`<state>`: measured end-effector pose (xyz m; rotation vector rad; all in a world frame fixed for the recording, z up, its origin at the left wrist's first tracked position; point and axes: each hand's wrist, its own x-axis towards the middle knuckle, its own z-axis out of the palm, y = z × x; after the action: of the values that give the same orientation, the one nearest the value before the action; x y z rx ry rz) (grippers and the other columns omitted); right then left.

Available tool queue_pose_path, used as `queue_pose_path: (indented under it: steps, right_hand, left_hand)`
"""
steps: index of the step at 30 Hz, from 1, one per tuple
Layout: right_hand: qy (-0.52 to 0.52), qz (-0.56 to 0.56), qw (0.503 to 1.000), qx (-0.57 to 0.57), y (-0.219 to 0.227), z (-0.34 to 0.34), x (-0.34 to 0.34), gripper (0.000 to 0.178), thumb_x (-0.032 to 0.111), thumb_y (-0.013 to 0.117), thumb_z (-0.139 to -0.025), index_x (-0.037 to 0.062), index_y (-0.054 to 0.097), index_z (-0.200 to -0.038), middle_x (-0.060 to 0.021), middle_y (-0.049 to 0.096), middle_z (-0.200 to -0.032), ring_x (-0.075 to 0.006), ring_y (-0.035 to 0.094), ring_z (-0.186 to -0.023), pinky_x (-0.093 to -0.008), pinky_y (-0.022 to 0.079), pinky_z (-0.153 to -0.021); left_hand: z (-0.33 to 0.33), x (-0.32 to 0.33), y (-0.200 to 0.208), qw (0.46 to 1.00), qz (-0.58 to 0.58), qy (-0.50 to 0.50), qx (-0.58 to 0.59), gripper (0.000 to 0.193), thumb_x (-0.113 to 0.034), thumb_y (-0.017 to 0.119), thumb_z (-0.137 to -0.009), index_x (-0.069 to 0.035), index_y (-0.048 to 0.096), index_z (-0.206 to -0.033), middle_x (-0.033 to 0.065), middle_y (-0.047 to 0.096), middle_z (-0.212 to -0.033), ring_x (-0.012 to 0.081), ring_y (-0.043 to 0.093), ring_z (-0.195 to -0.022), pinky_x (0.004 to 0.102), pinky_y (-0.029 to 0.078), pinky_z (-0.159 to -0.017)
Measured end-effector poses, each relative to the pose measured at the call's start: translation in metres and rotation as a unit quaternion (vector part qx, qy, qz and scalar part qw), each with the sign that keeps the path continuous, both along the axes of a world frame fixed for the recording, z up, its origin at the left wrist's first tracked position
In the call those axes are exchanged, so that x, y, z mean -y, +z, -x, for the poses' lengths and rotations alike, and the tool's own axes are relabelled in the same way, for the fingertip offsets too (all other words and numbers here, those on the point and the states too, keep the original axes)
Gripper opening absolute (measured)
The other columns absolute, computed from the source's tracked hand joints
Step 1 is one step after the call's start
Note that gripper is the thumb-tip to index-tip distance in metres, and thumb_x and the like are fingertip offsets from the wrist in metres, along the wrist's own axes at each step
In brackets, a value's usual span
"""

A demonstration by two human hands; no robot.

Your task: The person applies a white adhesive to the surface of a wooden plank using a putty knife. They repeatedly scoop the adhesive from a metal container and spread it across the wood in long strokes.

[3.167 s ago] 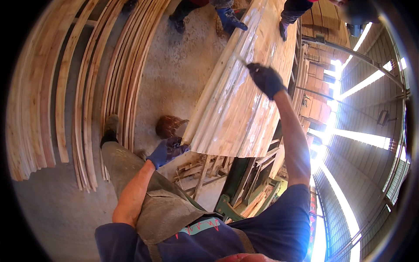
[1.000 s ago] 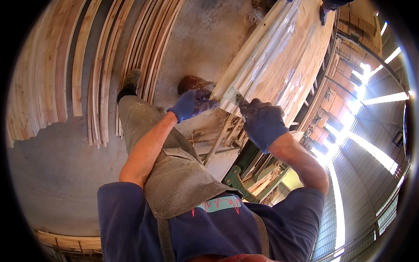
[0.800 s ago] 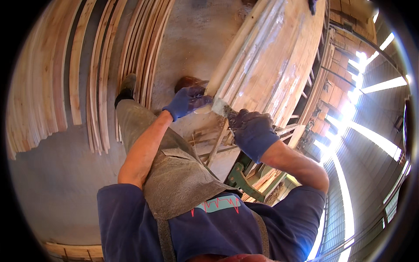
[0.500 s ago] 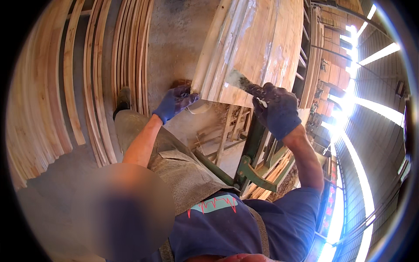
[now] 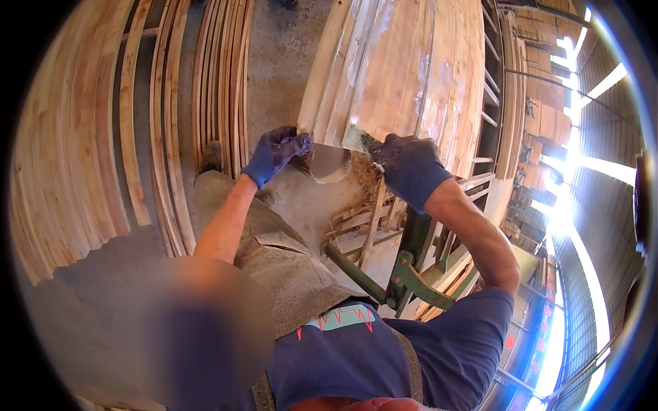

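Note:
My left hand (image 5: 275,156), in a blue glove with dark stained fingers, is closed at the near left corner of a pale wooden board (image 5: 314,109). My right hand (image 5: 411,164), gloved alike, grips a flat spreader (image 5: 356,138) with a wide pale tip and a dark, caked handle. That tip lies at the near end of the boards. Several boards lie side by side, and wet whitish glue (image 5: 358,51) streaks their tops. A pale curved strip (image 5: 332,179) hangs below the near edge, its kind unclear.
Under the boards stands a green metal frame (image 5: 404,270), with wood offcuts (image 5: 363,219) beneath. Long strips (image 5: 223,82) and a wide layer of boards (image 5: 65,137) lie on the floor at left. A metal rack (image 5: 491,89) runs along the right side.
My right hand has moved left with the spreader, bringing its tip to the boards' near end. My left hand stays at the corner. The view has shifted slightly.

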<state>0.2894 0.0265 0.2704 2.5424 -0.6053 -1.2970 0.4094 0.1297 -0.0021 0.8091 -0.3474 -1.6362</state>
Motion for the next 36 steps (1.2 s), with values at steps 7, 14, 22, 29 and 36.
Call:
queue_pose_path:
  steps: [7,14,22,29,36]
  right_hand:
    - [0.105,-0.011,0.986,-0.128,0.001,-0.034,-0.009,0.014,0.012,0.06,-0.08,0.0039,0.069,-0.088,-0.0137,0.067,-0.084,-0.0277,0.07,-0.075,-0.0413,0.052,-0.055]
    - [0.117,-0.024,0.99,-0.077,-0.001,-0.031,0.007,0.015,0.013,0.059,-0.081,0.0033,0.068,-0.087,-0.0136,0.068,-0.084,-0.027,0.071,-0.072,-0.0392,0.053,-0.056]
    - [0.157,0.026,0.981,-0.108,0.014,-0.025,-0.017,0.012,0.01,0.061,-0.078,0.0036,0.067,-0.086,-0.0087,0.064,-0.08,-0.0246,0.067,-0.07,-0.0387,0.049,-0.05]
    - [0.15,0.016,0.982,-0.11,0.014,-0.021,-0.027,0.017,0.009,0.06,-0.08,0.0002,0.066,-0.093,-0.011,0.064,-0.081,-0.025,0.068,-0.074,-0.0408,0.05,-0.053]
    - [0.064,0.147,0.979,-0.123,-0.005,-0.042,0.029,0.023,0.018,0.053,-0.092,0.0071,0.063,-0.11,-0.0126,0.069,-0.097,-0.0295,0.071,-0.084,-0.0468,0.056,-0.063]
  left_hand:
    - [0.003,-0.005,-0.007,0.998,0.035,0.044,-0.004,0.03,-0.019,0.072,-0.089,0.001,0.066,-0.11,0.0063,0.07,-0.098,0.0121,0.066,-0.09,0.027,0.054,-0.083]
    - [0.052,-0.023,-0.002,0.979,0.093,0.166,0.075,0.039,-0.024,0.071,-0.091,0.0,0.06,-0.119,0.0089,0.068,-0.101,0.0143,0.067,-0.088,0.0297,0.054,-0.084]
    - [0.095,0.007,0.025,0.975,-0.045,0.172,-0.13,0.022,-0.017,0.07,-0.09,0.001,0.062,-0.101,0.0082,0.068,-0.1,0.0151,0.066,-0.09,0.0281,0.054,-0.083]
    - [0.112,0.015,0.018,0.966,-0.018,0.226,-0.127,0.018,-0.016,0.071,-0.09,-0.001,0.063,-0.095,0.0062,0.068,-0.094,0.012,0.064,-0.087,0.0273,0.052,-0.076]
    - [0.126,0.017,-0.014,0.957,-0.014,0.284,0.064,0.012,-0.012,0.07,-0.09,-0.003,0.065,-0.097,0.0025,0.067,-0.079,0.0098,0.061,-0.076,0.0286,0.047,-0.066]
